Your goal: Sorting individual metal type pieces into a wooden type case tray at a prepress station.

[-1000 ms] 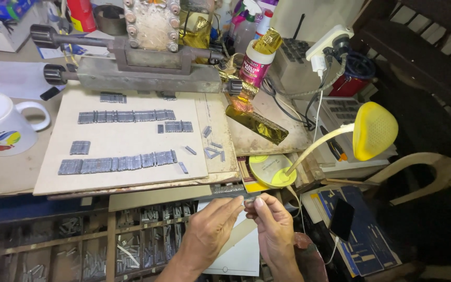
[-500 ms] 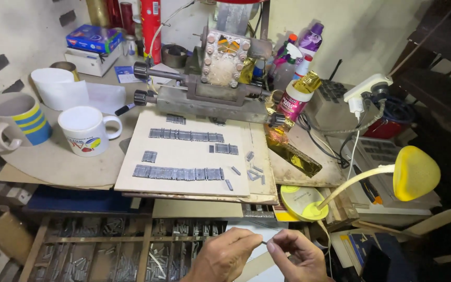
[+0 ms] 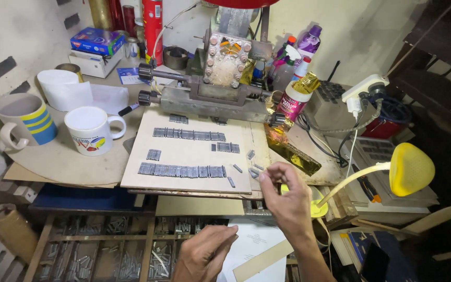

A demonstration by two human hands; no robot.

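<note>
Head view, only one cam. R hand (image 3: 287, 201) raised over the front right corner of the cardboard sheet (image 3: 184, 162), thumb and forefinger pinched together near the loose metal type pieces (image 3: 254, 171). Whether a piece sits between the fingertips: cannot tell, too small. L hand (image 3: 204, 253) low, palm down, fingers together and lightly curled, resting at the edge of a white paper sheet (image 3: 257, 245) and holding nothing that I can see.

On the cardboard: two long rows of type (image 3: 181, 170), a short block to the left, several stray sorts at right. Below the bench, a wooden type case (image 3: 105, 250) with many compartments of sorts.

Handling, my judgement: sorts are small, stiff, dense for their size, smooth-sided, so likely to slip or tip; best taken by the long sides w/ fingertip pinch, one at a time.

Behind: grey metal press (image 3: 210, 94), white mug (image 3: 91, 129), striped mug (image 3: 24, 120), yellow desk lamp (image 3: 411, 168), gold foil strip (image 3: 293, 154), bottles at back.
</note>
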